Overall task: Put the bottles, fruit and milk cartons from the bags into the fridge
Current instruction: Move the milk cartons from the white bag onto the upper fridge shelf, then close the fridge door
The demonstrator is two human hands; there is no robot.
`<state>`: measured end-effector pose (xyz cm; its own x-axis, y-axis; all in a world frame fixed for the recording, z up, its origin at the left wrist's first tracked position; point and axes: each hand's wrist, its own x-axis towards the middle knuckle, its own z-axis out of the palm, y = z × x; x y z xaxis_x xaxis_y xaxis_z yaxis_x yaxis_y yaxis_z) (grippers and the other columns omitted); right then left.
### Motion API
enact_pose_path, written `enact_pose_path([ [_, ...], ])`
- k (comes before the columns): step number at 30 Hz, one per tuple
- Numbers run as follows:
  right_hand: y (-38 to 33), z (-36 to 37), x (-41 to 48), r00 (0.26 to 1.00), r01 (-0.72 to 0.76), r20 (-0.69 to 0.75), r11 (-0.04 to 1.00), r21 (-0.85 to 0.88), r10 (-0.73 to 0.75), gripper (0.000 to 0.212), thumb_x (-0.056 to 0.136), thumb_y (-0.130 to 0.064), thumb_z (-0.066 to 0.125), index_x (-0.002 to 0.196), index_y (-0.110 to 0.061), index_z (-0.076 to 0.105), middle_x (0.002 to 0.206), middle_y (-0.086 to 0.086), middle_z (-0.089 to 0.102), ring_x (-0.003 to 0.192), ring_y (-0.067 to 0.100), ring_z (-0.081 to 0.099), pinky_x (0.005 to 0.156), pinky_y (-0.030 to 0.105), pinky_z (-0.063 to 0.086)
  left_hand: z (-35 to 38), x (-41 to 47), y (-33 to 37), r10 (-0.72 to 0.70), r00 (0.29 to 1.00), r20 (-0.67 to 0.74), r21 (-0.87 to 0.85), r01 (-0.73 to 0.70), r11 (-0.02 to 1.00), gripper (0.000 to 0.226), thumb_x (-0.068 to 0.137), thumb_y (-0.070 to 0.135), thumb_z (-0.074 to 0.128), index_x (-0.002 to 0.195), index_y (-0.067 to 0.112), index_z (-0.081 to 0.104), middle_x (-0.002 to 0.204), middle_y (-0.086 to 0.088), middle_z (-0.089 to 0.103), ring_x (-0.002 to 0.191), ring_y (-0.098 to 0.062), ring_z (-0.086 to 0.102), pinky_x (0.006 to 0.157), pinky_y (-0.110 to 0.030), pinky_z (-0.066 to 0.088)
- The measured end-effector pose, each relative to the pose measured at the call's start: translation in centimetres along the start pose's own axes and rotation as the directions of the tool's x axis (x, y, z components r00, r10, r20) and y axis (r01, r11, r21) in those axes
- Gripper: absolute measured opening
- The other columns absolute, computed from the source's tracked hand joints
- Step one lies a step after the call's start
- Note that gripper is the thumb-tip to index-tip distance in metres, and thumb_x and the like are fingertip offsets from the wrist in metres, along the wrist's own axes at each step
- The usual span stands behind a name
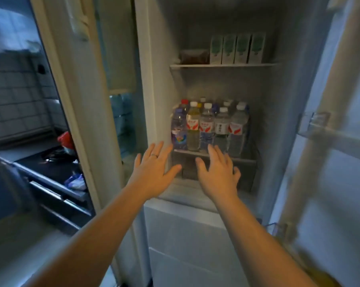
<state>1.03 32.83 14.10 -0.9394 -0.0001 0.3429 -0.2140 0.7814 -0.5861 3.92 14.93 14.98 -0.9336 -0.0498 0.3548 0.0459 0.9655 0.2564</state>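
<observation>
The fridge (160, 83) stands open in front of me. Several plastic bottles (208, 129) with white and red caps stand packed together on its lower shelf (245, 160). A row of green-and-white milk cartons (237, 48) lines the upper shelf (222, 65), with a dark container (193, 56) to their left. My left hand (154, 168) and my right hand (218, 172) are both stretched out with fingers spread, just below and in front of the bottle shelf. Neither hand holds anything.
The fridge door (328, 141) hangs open on the right, with door racks. Left of the fridge is a dark kitchen counter (50, 168) with a red bag (66, 139) and a blue-white bag (76, 181). Closed drawers (187, 235) sit below the open compartment.
</observation>
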Motion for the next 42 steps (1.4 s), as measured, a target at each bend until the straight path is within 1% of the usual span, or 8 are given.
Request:
enact_pose_path([
  [12,5.4,2.6,-20.7,0.979,0.016,0.198,0.99,0.143,-0.044,0.06,0.101,-0.05,0.041,0.156,-0.033,0.023,0.164,-0.01,0.018,0.152,0.019,0.01,0.12,0.05,0.007,6.7,-25.0,-1.9,-0.257,0.941,0.221,-0.357,0.324,0.876,0.066,0.1,0.059,0.037,0.158,0.038,0.015,0.167,0.01,0.009,0.154,-0.015,0.003,0.125,-0.05,0.009],
  [17,8.8,2.1,-30.7,0.939,-0.082,0.342,0.992,0.091,0.046,0.058,0.102,-0.049,0.041,0.155,-0.036,0.023,0.164,-0.013,0.018,0.151,0.018,0.012,0.119,0.051,0.011,8.9,-35.1,-0.5,-0.24,0.898,0.37,-0.432,0.395,0.811,0.066,0.096,0.061,0.039,0.156,0.04,0.019,0.166,0.01,0.014,0.153,-0.012,0.009,0.124,-0.05,0.017],
  [20,11.0,0.6,-36.2,0.922,-0.124,0.376,0.991,0.055,0.095,0.058,0.102,-0.049,0.039,0.156,-0.033,0.024,0.163,-0.012,0.02,0.151,0.016,0.013,0.12,0.049,0.012,9.9,-40.0,0.7,-0.219,0.88,0.422,-0.468,0.418,0.779,0.08,0.085,0.078,0.033,0.155,0.04,0.024,0.164,0.011,0.02,0.152,-0.012,0.016,0.123,-0.048,0.022],
  [22,12.5,-0.5,-39.1,0.922,-0.162,0.363,0.985,0.057,0.131,0.056,0.102,-0.048,0.04,0.155,-0.033,0.027,0.162,-0.011,0.024,0.15,0.017,0.016,0.12,0.049,0.014,10.7,-42.3,1.7,-0.189,0.864,0.467,-0.492,0.432,0.756,0.08,0.085,0.081,0.033,0.154,0.041,0.026,0.164,0.011,0.022,0.151,-0.011,0.018,0.123,-0.048,0.024],
  [25,14.8,-2.3,-42.7,0.932,-0.201,0.327,0.974,0.11,0.155,0.055,0.101,-0.051,0.04,0.153,-0.033,0.031,0.159,-0.009,0.032,0.148,0.015,0.024,0.12,0.049,0.022,11.1,-45.0,4.3,-0.118,0.834,0.539,-0.521,0.44,0.731,0.063,0.097,0.062,0.041,0.154,0.043,0.023,0.164,0.013,0.018,0.152,-0.012,0.015,0.123,-0.046,0.021],
  [29,17.2,-5.3,-46.2,0.919,-0.338,0.301,0.9,0.275,0.253,0.055,0.102,-0.045,0.044,0.153,-0.028,0.033,0.157,-0.011,0.035,0.145,0.008,0.028,0.12,0.039,0.026,11.3,-47.3,8.0,-0.029,0.83,0.557,-0.56,0.401,0.725,0.057,0.1,0.053,0.044,0.153,0.043,0.025,0.163,0.013,0.02,0.151,-0.01,0.016,0.123,-0.039,0.021],
  [36,21.6,-12.0,-49.4,0.894,-0.446,0.136,0.828,0.339,0.427,0.052,0.103,-0.04,0.045,0.152,-0.029,0.036,0.153,-0.014,0.037,0.142,0.005,0.032,0.113,0.026,0.028,12.6,-47.3,15.7,0.141,0.827,0.545,-0.615,0.28,0.738,0.056,0.101,0.05,0.043,0.153,0.038,0.028,0.162,0.01,0.025,0.15,-0.011,0.019,0.123,-0.038,0.022],
  [42,26.4,-16.8,-49.9,0.871,-0.455,0.016,0.795,0.4,0.49,0.048,0.102,-0.038,0.049,0.149,-0.029,0.04,0.149,-0.012,0.044,0.137,0.005,0.04,0.115,0.04,0.036,14.0,-45.8,22.7,0.236,0.822,0.518,-0.653,0.201,0.73,0.054,0.102,0.048,0.044,0.153,0.035,0.031,0.159,0.012,0.03,0.148,-0.009,0.025,0.117,-0.03,0.025],
])
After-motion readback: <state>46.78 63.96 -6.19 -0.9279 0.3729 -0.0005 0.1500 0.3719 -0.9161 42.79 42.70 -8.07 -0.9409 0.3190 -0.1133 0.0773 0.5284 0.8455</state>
